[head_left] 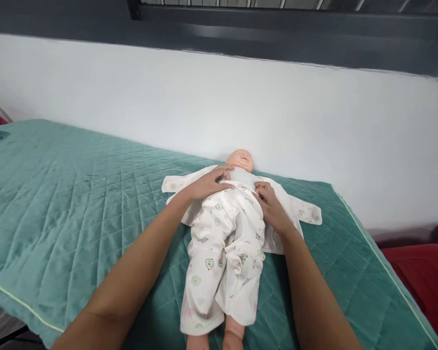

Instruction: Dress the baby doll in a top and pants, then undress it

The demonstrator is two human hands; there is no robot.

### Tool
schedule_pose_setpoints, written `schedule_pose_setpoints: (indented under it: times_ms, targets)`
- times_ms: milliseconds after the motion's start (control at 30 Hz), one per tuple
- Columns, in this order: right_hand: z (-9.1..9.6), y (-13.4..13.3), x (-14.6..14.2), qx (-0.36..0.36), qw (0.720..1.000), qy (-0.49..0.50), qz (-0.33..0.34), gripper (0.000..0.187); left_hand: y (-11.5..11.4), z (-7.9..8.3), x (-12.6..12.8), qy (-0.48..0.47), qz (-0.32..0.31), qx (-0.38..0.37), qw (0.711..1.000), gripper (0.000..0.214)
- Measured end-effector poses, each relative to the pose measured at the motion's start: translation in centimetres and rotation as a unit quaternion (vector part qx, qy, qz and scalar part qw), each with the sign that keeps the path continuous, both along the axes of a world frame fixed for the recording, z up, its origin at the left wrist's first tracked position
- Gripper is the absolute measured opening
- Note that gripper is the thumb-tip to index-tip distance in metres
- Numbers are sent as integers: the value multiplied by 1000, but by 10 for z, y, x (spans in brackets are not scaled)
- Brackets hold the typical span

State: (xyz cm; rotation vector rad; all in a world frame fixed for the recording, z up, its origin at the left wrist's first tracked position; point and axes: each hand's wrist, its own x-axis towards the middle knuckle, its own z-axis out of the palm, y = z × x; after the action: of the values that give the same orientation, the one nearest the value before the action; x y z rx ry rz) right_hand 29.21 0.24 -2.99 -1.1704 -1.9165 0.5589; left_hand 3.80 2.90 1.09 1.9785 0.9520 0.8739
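A baby doll (241, 159) lies on its back, head toward the wall and bare feet toward me. Loose white pants (222, 243) with small green and pink prints cover its legs up to the belly. My left hand (215, 181) is at the left end of the elastic waistband, the band between its thumb and bent fingers. At the band's right end, my right hand (272, 203) has its fingers curled on the cloth. Beneath the doll a white printed jacket (306, 211) is spread open, sleeves out to both sides. White cloth shows over the doll's chest.
A green quilted cover (76, 209) with pale piping lies under everything. The white wall (190, 107) rises just behind the doll's head, below a dark window frame (241, 34). Something red (419, 272) stands beyond the right edge.
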Motion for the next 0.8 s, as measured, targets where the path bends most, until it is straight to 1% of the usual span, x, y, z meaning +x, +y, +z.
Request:
schedule_pose_setpoints:
  times_ms: [100,167,233,367,467,533,633,700,800]
  targets:
    - [1,1,4,-15,999,2,32,38,8,9,-1,37,-44,-1,998,21]
    - [2,1,4,-17,999,7,40,37,11,12,-1,37,-50,2,998,21]
    - [2,1,2,-13,1000,-6,6,35,14,12,0,25,-40,3,999,22]
    - [4,2,-9,11,991,-77,-113,37,24,7,1,4,-14,-18,1000,24]
    - [6,12,-15,17,981,-105,-161,38,32,3,3,-25,6,-46,999,26]
    - [7,22,-16,13,977,-117,-176,37,37,0,6,-53,22,-65,996,27]
    - [8,38,-16,-1,976,-122,-179,39,44,-5,10,-88,61,-89,990,25]
    - [7,45,-15,-10,978,-111,-178,40,49,-8,13,-95,85,-79,989,25]
    - [5,50,-14,-12,977,-96,-190,41,55,-12,15,-73,105,-40,991,23]
